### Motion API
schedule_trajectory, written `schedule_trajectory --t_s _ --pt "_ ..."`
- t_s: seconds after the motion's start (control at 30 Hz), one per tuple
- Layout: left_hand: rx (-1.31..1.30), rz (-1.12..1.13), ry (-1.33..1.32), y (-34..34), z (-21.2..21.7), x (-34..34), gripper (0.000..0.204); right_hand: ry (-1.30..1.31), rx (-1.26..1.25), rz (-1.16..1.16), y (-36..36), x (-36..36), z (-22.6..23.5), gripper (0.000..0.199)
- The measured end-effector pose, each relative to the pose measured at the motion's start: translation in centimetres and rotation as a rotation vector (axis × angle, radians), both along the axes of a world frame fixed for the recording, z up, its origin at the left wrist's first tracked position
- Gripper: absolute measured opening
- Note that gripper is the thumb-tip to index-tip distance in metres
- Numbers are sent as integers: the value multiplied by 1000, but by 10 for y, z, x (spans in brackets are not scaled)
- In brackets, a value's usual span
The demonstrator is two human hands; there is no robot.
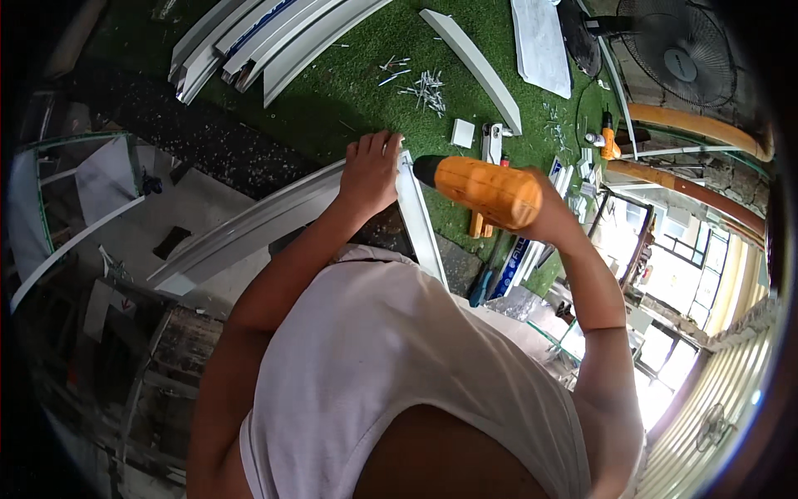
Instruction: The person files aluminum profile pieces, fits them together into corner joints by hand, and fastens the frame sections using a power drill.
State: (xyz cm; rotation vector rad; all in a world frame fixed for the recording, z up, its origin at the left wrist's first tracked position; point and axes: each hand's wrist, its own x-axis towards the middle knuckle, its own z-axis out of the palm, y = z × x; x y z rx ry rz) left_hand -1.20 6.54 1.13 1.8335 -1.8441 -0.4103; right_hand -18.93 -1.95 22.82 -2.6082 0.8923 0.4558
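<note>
Left hand: we see the left hand pressed flat, fingers together, on the corner of a white aluminium frame where its two profile bars meet, just above the white shirt.
Right hand: the right hand is wrapped tight on the grip of an orange cordless drill; its dark nose points left and touches the frame's corner beside the left fingers.
Labels: a small white square plate lies on the green artificial turf beyond the drill; a blue-and-white printed strip shows low beside the right forearm, its print too small for us to make out.
Around: a scatter of silver screws lies far on the turf; a stack of long white profiles sits far left, a loose white bar far centre, a second orange drill and a black standing fan far right.
Hidden: the drill's bit and the right fingers are covered; our own shirt blocks the frame's near part.
</note>
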Motion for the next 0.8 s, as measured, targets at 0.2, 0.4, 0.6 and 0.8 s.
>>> schedule_trajectory --t_s 0.2,0.4,0.6,0.8 --pt "-7 -11 -31 7 -7 0 62 -236 -143 -104 -16 -51 -7 54" --pt "-37 -20 -69 3 -3 0 58 27 -375 -698 -21 -93 -128 71" --pt "14 -30 31 4 -12 11 62 -251 -675 -584 6 -89 -148 66" --pt "47 -99 -42 4 4 17 72 -668 -220 -645 71 6 -199 36"
